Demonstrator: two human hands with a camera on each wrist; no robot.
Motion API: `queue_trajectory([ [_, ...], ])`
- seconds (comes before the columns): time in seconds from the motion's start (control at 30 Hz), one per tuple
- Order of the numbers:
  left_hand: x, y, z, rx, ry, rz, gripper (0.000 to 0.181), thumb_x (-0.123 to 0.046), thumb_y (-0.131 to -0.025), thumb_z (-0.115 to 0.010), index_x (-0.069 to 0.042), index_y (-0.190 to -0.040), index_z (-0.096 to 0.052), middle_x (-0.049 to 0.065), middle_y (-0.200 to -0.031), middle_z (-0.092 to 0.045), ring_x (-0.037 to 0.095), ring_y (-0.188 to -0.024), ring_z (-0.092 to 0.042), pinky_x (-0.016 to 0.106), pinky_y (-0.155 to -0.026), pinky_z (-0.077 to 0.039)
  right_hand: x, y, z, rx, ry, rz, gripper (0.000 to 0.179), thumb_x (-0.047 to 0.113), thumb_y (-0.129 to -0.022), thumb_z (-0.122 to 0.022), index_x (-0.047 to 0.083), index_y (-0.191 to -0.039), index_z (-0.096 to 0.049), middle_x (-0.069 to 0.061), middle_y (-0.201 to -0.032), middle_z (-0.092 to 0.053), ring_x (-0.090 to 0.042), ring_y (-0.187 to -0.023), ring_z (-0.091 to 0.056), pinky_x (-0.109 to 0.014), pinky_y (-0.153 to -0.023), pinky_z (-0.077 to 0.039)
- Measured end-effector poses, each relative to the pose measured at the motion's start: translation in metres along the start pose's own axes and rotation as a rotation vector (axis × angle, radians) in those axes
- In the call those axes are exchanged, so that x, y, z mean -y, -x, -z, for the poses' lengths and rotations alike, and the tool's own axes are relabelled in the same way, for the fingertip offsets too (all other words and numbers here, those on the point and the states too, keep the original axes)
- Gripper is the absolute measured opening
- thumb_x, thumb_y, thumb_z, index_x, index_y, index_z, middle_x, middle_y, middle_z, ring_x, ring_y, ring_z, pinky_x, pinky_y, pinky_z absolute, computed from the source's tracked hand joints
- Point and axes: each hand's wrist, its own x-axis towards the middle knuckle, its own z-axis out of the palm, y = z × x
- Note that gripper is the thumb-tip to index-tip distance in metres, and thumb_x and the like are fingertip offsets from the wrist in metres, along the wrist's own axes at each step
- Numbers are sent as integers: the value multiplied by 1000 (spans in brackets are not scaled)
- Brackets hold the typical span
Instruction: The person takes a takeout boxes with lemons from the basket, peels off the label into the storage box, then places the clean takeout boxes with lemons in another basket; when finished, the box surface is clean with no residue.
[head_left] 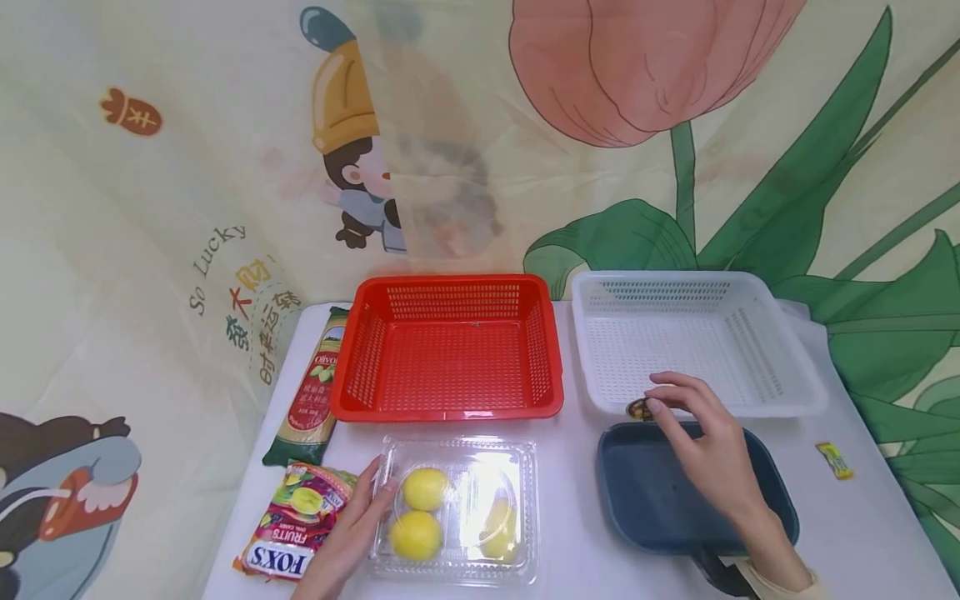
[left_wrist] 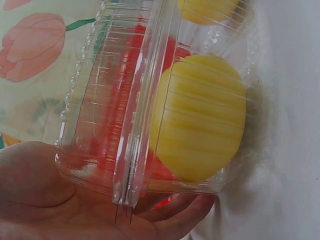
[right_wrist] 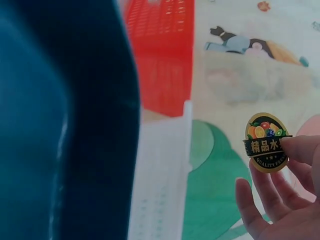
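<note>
My right hand [head_left: 708,458] is over the dark blue square pan [head_left: 645,500], near the front rim of the white basket. Between thumb and fingers it pinches an oval black-and-gold fruit sticker [right_wrist: 260,159], printed with fruit and lettering. My left hand [head_left: 351,525] touches the left side of a clear plastic clamshell box [head_left: 453,571], its fingers relaxed along the wall. Inside the lidded box lie yellow lemon-like fruits [head_left: 417,536]; one such fruit [left_wrist: 200,120] shows through the ribbed wall in the left wrist view.
Behind stand a red basket [head_left: 450,414] and a white basket [head_left: 798,367]. On the left lie a red-and-green pasta packet [head_left: 307,400] and a Fox's fruit candy bag [head_left: 288,533]. A small yellow-green wrapped candy [head_left: 835,460] lies right of the pan. Printed cloth hangs behind the table.
</note>
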Motion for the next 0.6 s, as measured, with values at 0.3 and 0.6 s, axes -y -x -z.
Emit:
queue_trajectory([
  [0.3, -1, -2, 0, 5, 8, 13, 112, -88, -83, -41, -19, -165, -5, 23, -168, -12, 54, -146, -27, 78, -108, -30, -25, 16, 10, 21, 96, -91, 22, 7, -92, -75, 18, -110, -72, 6, -116, -66, 12, -100, -58, 0, -82, -45],
  [0.6, -2, 0, -1, -7, 7, 2, 111, -87, -85, -41, -18, -165, -6, 23, -168, -12, 54, -143, -35, 77, -107, -33, -38, 28, 22, 270, 224, -169, 9, 22, -95, -73, 24, -104, -72, 11, -96, -67, 6, -84, -60, -13, -73, -53],
])
